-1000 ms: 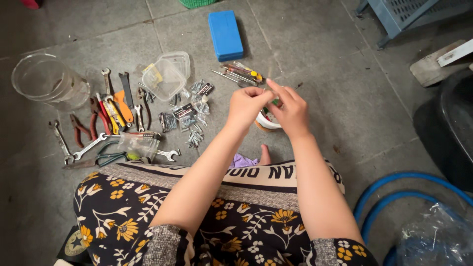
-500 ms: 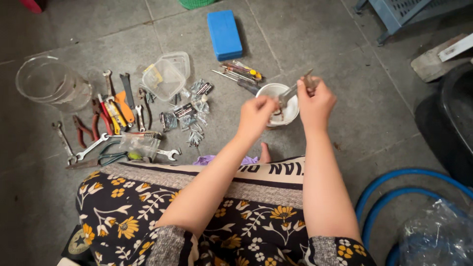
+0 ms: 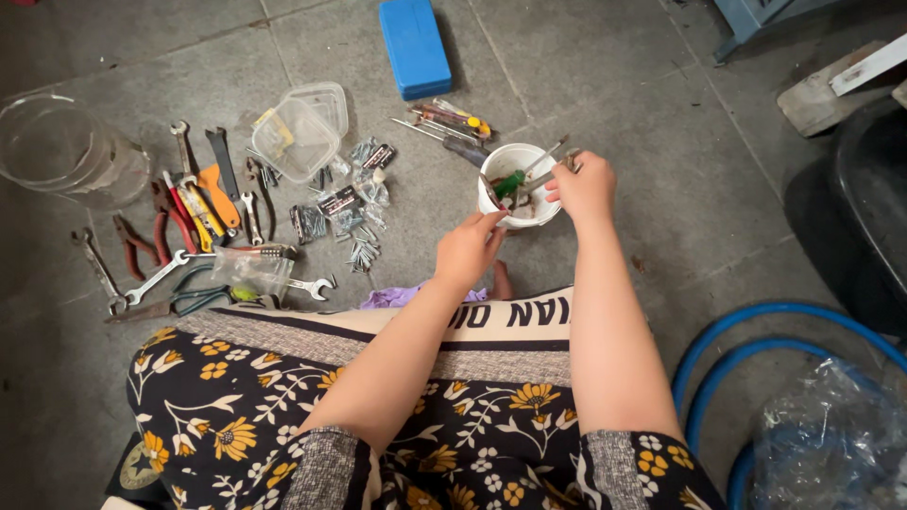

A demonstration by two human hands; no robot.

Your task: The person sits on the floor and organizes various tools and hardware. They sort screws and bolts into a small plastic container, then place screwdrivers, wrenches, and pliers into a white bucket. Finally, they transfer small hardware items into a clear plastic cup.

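I see both hands over a small white cup (image 3: 519, 161) that stands on the grey tiled floor (image 3: 642, 113), just beyond the knees at about 12 o'clock from the lap. The right hand (image 3: 584, 185) sits at the cup's 3 o'clock rim, its grip closed around a slim metal tool (image 3: 543, 162) that slants across the cup's mouth toward 1 o'clock. The left hand (image 3: 468, 247) is at the cup's 7 o'clock side, fingers pinched together with the tips touching the cup's rim; whether anything small is held between them I cannot tell. Inside the cup a green-handled tool (image 3: 510, 182) lies among other metal pieces.

At 11 o'clock from the cup, just beside it, lies a bunch of screwdrivers (image 3: 444, 123), and further along that line a blue case (image 3: 414, 47). Toward 9 o'clock are small bags of screws (image 3: 350, 203) and loose nails, then a clear plastic box (image 3: 300, 132) with its lid. Further at 9 o'clock a row of spanners and pliers (image 3: 203, 203) is spread flat, with a large clear jar (image 3: 57, 146) at the far edge. A blue hose (image 3: 756, 354) curves at 4 o'clock, well apart from the hands.
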